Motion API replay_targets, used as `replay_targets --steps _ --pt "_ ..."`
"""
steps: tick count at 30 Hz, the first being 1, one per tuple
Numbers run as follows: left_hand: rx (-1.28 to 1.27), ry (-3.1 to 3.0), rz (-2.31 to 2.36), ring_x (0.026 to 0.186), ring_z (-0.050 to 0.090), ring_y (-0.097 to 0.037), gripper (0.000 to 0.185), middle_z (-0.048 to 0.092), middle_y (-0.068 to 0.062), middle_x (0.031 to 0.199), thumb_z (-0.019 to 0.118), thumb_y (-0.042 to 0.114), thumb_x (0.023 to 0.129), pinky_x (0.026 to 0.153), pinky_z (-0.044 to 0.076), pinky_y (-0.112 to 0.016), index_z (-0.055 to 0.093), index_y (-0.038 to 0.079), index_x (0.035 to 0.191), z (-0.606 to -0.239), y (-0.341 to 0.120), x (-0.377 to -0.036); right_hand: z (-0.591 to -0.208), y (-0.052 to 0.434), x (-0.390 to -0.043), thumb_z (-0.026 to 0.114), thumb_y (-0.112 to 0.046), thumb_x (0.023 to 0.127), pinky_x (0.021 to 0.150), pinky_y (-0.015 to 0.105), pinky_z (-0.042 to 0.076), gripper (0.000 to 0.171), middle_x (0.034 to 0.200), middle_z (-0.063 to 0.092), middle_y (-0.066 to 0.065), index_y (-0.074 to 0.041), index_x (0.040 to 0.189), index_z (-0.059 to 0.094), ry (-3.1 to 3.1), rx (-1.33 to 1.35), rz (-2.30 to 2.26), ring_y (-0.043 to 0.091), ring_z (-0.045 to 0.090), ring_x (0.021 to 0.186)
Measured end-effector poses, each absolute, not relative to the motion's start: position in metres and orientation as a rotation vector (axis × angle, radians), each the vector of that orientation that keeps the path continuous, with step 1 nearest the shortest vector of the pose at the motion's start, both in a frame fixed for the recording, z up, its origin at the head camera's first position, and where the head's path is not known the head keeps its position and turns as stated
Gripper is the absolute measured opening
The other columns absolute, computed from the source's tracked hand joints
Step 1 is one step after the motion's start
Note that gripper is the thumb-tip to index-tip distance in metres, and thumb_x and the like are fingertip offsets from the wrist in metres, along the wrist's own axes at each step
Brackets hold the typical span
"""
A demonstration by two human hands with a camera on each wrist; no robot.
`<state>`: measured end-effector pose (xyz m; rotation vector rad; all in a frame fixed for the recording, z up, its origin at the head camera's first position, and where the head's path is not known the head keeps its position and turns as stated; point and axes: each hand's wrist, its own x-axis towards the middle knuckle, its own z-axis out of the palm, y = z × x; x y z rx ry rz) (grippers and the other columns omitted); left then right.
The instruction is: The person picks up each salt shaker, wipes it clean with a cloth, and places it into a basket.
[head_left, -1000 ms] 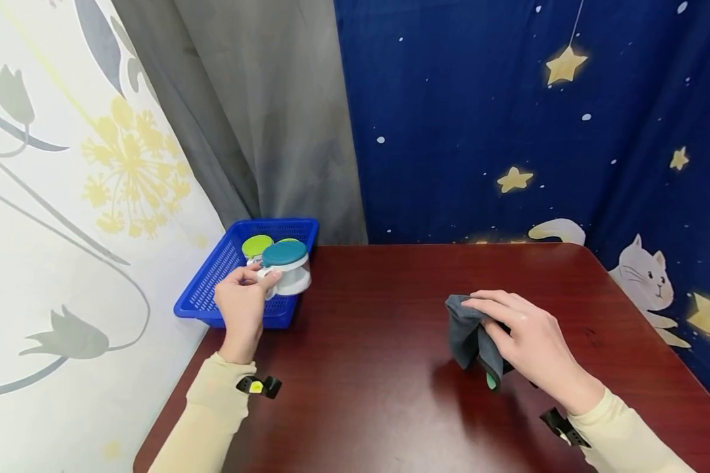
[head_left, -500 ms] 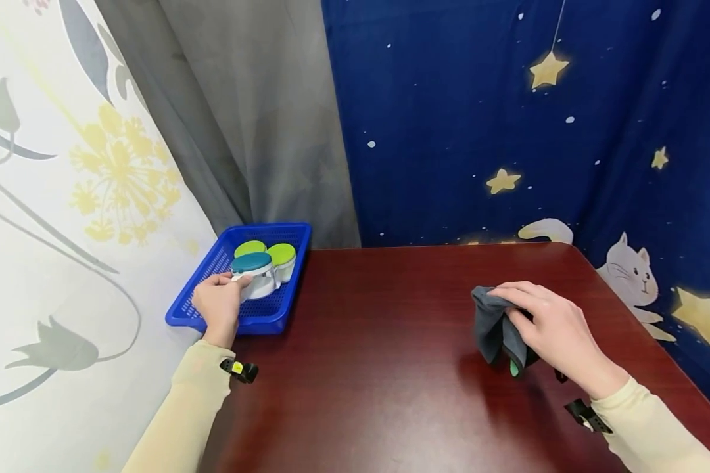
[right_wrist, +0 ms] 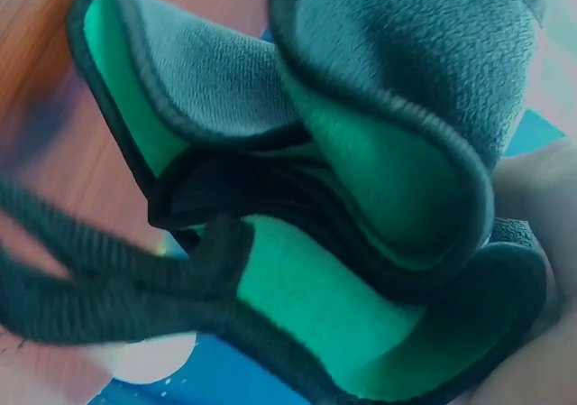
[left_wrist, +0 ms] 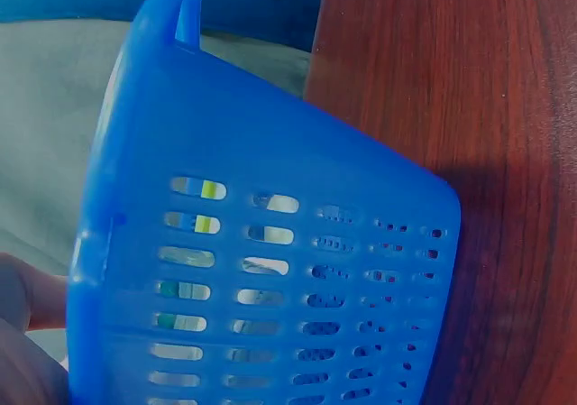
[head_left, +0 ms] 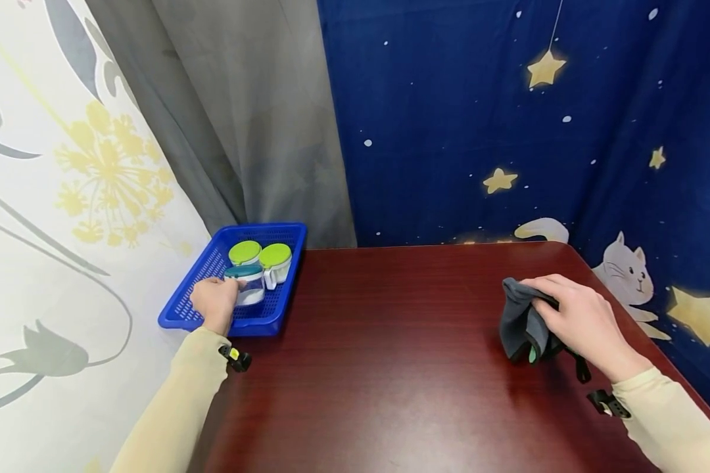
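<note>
In the head view a clear seasoning jar (head_left: 251,291) with a teal lid sits low inside the blue basket (head_left: 171,314). My left hand (head_left: 214,302) reaches over the basket's left side and grips the jar at its near side; its handle is hidden by the fingers. Two jars with lime-green lids, a left one (head_left: 245,252) and a right one (head_left: 275,261), stand just behind it. Off to the right, my right hand (head_left: 580,322) pinches a bunched grey cleaning cloth (head_left: 522,318) above the table. The right wrist view shows the cloth's green underside (right_wrist: 315,297) and dark loop (right_wrist: 108,288).
The basket stands at the far left corner of the dark red wooden table (head_left: 378,341). A patterned white wall (head_left: 94,263) rises close on its left. Behind hang a grey curtain (head_left: 272,131) and a blue starry one (head_left: 438,131).
My left hand has lowered the teal-lidded jar from above the basket down into it, beside the green-lidded jars. The right hand has carried the cloth to the right.
</note>
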<state>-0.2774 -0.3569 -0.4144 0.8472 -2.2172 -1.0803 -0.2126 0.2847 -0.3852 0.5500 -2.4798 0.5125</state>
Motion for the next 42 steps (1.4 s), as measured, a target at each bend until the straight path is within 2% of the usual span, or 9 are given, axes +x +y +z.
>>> replay_targets --steps 5,11,15,19,22,29,36,40,42 --pt "0.834 -2.275 -1.054 0.087 0.057 -0.037 0.022 0.062 -0.009 0.064 0.079 0.020 0.072 0.076 0.040 -0.046 0.064 0.005 0.066 -0.415 -0.357 -0.285 -0.392 0.299 -0.219 0.079 -0.010 0.084 0.054 0.045 0.047 0.041 0.113 0.070 0.003 -0.023 0.123 0.072 -2.523 0.494 0.499 0.030 0.067 0.084" --pt "0.786 -2.335 -0.959 0.087 0.058 -0.043 0.026 0.062 -0.011 0.064 0.080 0.020 0.071 0.077 0.042 -0.052 0.060 0.007 0.061 -0.416 -0.362 -0.294 -0.395 0.315 -0.224 0.077 -0.010 0.084 0.049 0.036 0.041 0.039 0.106 0.070 0.007 -0.019 0.122 0.072 -2.594 0.461 0.446 0.025 0.061 0.070" --pt "0.774 -2.423 -0.935 0.083 0.056 -0.041 0.026 0.059 -0.009 0.062 0.079 0.021 0.072 0.071 0.041 -0.049 0.060 0.005 0.064 -0.417 -0.365 -0.295 -0.397 0.324 -0.227 0.074 -0.010 0.085 0.048 0.035 0.038 0.037 0.104 0.069 0.010 -0.015 0.122 0.070 -2.664 0.432 0.402 0.022 0.055 0.064" --pt "0.748 -2.512 -0.910 0.077 0.051 -0.035 0.030 0.050 -0.004 0.057 0.079 0.023 0.074 0.065 0.035 -0.042 0.055 0.006 0.064 -0.419 -0.367 -0.295 -0.402 0.332 -0.228 0.072 -0.011 0.086 0.049 0.043 0.045 0.036 0.105 0.069 0.014 -0.013 0.122 0.070 -2.721 0.411 0.368 0.025 0.058 0.068" --pt "0.715 -2.555 -0.887 0.074 0.050 -0.033 0.034 0.046 -0.002 0.056 0.079 0.024 0.075 0.063 0.035 -0.040 0.052 0.008 0.062 -0.419 -0.368 -0.294 -0.408 0.338 -0.230 0.072 -0.012 0.086 0.052 0.050 0.048 0.036 0.106 0.069 0.019 -0.011 0.122 0.069 -2.759 0.397 0.358 0.029 0.062 0.072" --pt "0.549 -2.733 -0.726 0.062 0.054 -0.031 0.037 0.052 -0.005 0.055 0.080 0.026 0.076 0.056 0.040 -0.041 0.053 0.009 0.056 -0.408 -0.376 -0.285 -0.423 0.351 -0.236 0.071 -0.015 0.087 0.050 0.050 0.046 0.038 0.108 0.066 0.028 -0.007 0.124 0.067 -2.861 0.314 0.377 0.033 0.061 0.072" --pt "0.518 -2.981 -0.602 0.064 0.054 -0.030 0.037 0.056 -0.009 0.067 0.081 0.036 0.079 0.054 0.040 -0.040 0.062 0.005 0.072 -0.395 -0.387 -0.277 -0.441 0.352 -0.240 0.070 -0.016 0.089 0.055 0.062 0.048 0.040 0.106 0.063 0.027 -0.004 0.126 0.063 -2.919 0.289 0.369 0.040 0.062 0.076" --pt "0.562 -3.070 -0.597 0.070 0.054 -0.032 0.041 0.056 -0.011 0.072 0.084 0.039 0.076 0.057 0.041 -0.041 0.065 0.003 0.082 -0.396 -0.394 -0.275 -0.453 0.347 -0.241 0.068 -0.017 0.090 0.058 0.062 0.049 0.043 0.110 0.061 0.028 -0.003 0.130 0.060 -2.938 0.316 0.365 0.042 0.062 0.080" --pt "0.583 -3.095 -0.580 0.071 0.052 -0.032 0.044 0.054 -0.011 0.073 0.086 0.040 0.074 0.057 0.041 -0.042 0.065 0.002 0.084 -0.397 -0.397 -0.273 -0.460 0.343 -0.242 0.067 -0.018 0.092 0.060 0.062 0.050 0.046 0.114 0.059 0.030 -0.002 0.133 0.057 -2.952 0.341 0.358 0.044 0.060 0.087"
